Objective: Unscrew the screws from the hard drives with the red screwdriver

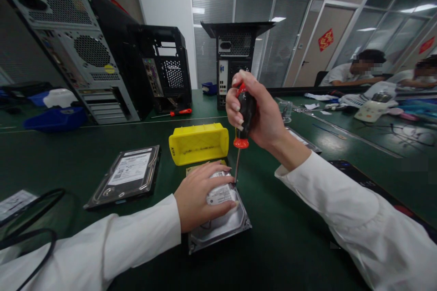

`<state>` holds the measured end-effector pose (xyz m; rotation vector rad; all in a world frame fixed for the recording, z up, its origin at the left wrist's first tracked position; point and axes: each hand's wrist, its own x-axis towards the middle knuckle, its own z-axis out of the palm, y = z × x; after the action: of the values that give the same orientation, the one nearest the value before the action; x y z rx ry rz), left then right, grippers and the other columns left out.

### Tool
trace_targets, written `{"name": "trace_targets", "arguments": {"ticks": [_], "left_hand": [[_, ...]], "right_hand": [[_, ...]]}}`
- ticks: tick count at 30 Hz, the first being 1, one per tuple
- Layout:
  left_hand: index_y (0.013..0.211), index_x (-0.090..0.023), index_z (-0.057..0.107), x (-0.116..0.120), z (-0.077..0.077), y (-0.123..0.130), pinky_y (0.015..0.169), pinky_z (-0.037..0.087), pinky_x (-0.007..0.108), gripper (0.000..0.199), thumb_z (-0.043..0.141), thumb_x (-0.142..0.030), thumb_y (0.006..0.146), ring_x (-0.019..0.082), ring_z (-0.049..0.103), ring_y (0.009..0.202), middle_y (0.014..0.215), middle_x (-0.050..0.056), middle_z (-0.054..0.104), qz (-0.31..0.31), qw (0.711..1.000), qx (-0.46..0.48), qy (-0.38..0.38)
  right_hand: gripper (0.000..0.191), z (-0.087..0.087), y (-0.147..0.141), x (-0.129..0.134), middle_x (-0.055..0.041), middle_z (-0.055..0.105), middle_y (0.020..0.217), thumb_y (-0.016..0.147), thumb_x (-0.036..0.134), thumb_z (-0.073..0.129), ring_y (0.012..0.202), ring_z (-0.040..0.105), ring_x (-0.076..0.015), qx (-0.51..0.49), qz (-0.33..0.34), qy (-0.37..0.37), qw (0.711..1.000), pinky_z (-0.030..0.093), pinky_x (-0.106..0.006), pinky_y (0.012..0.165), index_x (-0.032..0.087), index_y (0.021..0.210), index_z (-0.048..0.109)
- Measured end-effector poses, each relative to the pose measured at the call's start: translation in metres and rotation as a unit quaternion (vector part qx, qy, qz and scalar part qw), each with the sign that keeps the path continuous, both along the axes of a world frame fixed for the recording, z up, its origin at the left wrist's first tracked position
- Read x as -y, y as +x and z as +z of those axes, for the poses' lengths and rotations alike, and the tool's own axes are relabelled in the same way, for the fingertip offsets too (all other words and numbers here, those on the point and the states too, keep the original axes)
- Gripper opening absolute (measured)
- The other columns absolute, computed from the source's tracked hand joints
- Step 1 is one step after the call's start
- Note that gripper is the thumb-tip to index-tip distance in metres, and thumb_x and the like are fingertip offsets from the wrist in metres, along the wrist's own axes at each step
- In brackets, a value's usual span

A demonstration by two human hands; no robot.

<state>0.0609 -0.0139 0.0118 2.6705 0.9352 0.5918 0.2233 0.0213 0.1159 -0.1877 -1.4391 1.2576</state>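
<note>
Well in from the far edge of the table [290,241], a labelled drive [128,173] lies left of your left hand [203,195], which rests half-spread, palm down, on the silver hard drive [227,226] before the yellow bin [200,144]. Your right hand [264,116] is wrapped round a red-and-black screwdriver [246,111], its tip at the silver hard drive's right edge.

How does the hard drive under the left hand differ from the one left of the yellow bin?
The first drive is partly covered by the left hand; the other drive lies uncovered. The screwdriver's tip is at the first drive's edge; no tool is at the other drive. The first drive looks more silvery than the other drive. Both have pale labels.
</note>
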Motion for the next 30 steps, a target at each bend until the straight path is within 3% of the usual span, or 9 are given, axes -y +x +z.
{"name": "trace_targets", "arguments": {"ticks": [5,8,12,16,20,24,30], "left_hand": [[0.114,-0.026,0.06,0.001,0.001,0.0,0.1,0.035,0.048,0.042,0.062,-0.045,0.077,0.029,0.045,0.119,0.128,0.004,0.052,0.005,1.0,-0.011,-0.002],[0.114,-0.027,0.059,0.002,0.001,0.001,0.099,0.036,0.048,0.042,0.062,-0.045,0.077,0.029,0.045,0.118,0.129,0.005,0.051,0.014,1.0,-0.008,-0.003],[0.126,-0.023,0.049,0.001,-0.003,-0.001,0.099,0.036,0.048,0.063,0.065,-0.05,0.072,0.032,0.042,0.12,0.135,0.01,0.042,0.059,0.998,0.015,0.011],[0.129,-0.021,0.043,-0.006,-0.006,-0.006,0.1,0.034,0.047,0.072,0.061,-0.059,0.071,0.031,0.044,0.118,0.131,0.01,0.048,0.103,0.994,0.005,0.029],[0.13,-0.018,0.041,-0.015,-0.009,-0.012,0.096,0.037,0.048,0.075,0.055,-0.065,0.073,0.031,0.048,0.114,0.127,0.011,0.052,0.128,0.991,-0.025,-0.011],[0.129,-0.02,0.043,-0.017,-0.011,-0.013,0.095,0.036,0.05,0.074,0.054,-0.066,0.072,0.032,0.046,0.113,0.126,0.01,0.052,0.126,0.991,-0.009,-0.042],[0.128,-0.02,0.045,-0.015,-0.008,-0.011,0.098,0.033,0.051,0.071,0.06,-0.06,0.071,0.031,0.043,0.115,0.127,0.01,0.051,0.117,0.991,0.0,-0.061]], "right_hand": [[0.04,0.0,0.003,-0.004,0.003,0.042,0.057,0.094,0.041,0.021,0.043,0.041,-0.0052,0.008,0.039,0.001,0.999,0.034,-0.016,0.041,0.017,0.079,0.049],[0.038,0.002,0.003,-0.004,0.0029,0.045,0.058,0.095,0.038,0.022,0.045,0.044,-0.0053,0.015,0.035,-0.009,0.999,0.037,-0.016,0.043,0.017,0.076,0.047],[0.037,0.002,0.001,-0.004,0.0033,0.045,0.056,0.094,0.039,0.025,0.045,0.044,-0.0048,0.008,0.025,-0.011,1.0,0.038,-0.016,0.043,0.016,0.074,0.047],[0.037,0.002,0.001,-0.007,0.003,0.048,0.056,0.093,0.04,0.028,0.044,0.047,-0.0055,0.011,0.01,-0.014,1.0,0.039,-0.017,0.041,0.016,0.075,0.049],[0.033,0.005,0.01,-0.012,0.0037,0.048,0.056,0.086,0.048,0.043,0.041,0.046,-0.0055,-0.057,-0.095,-0.023,0.994,0.035,-0.016,0.036,0.017,0.076,0.051],[0.035,0.01,0.022,-0.017,0.0048,0.046,0.052,0.085,0.05,0.043,0.038,0.043,-0.0045,-0.134,-0.22,-0.04,0.966,0.03,-0.015,0.034,0.019,0.071,0.049],[0.033,0.004,0.017,-0.018,0.0046,0.045,0.048,0.085,0.045,0.044,0.035,0.04,-0.0049,-0.136,-0.239,-0.033,0.961,0.027,-0.015,0.032,0.019,0.065,0.045]]}}
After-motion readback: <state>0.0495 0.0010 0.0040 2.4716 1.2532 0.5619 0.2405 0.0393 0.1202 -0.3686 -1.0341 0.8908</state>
